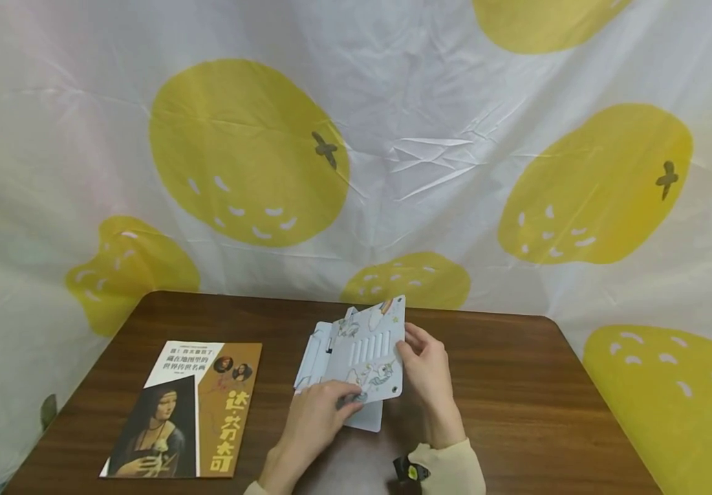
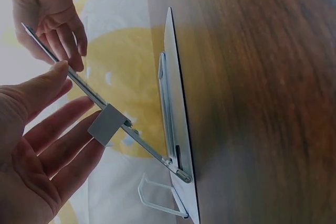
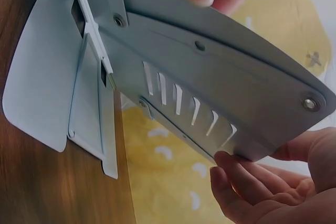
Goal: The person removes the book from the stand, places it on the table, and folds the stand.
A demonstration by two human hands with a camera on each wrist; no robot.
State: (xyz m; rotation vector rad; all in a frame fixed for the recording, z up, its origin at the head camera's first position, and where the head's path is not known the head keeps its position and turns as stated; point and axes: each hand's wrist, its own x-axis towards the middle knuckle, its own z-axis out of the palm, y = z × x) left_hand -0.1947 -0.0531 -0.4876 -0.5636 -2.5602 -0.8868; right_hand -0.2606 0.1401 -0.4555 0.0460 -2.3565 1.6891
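Observation:
A pale metal book stand [image 1: 371, 337] with unicorn and rainbow pictures and a row of slots stands on the table, its hinged panel tilted up from the flat base plate [image 1: 366, 417]. At the panel's near edge my left hand [image 1: 318, 416] pinches it, thumb on one face and fingers on the other. My right hand [image 1: 426, 364] holds the panel's right edge between thumb and fingers. The right wrist view shows the panel's plain underside [image 3: 199, 77] and its hinge. A wire holder [image 2: 157, 195] sticks out at the base in the left wrist view.
On the left of the brown wooden table [image 1: 504, 405] lies a book [image 1: 225, 412] with a painted portrait on its cover. A white cloth [image 1: 417, 227] with yellow fruit prints hangs behind the table. A small black item [image 1: 410, 469] is at the right sleeve.

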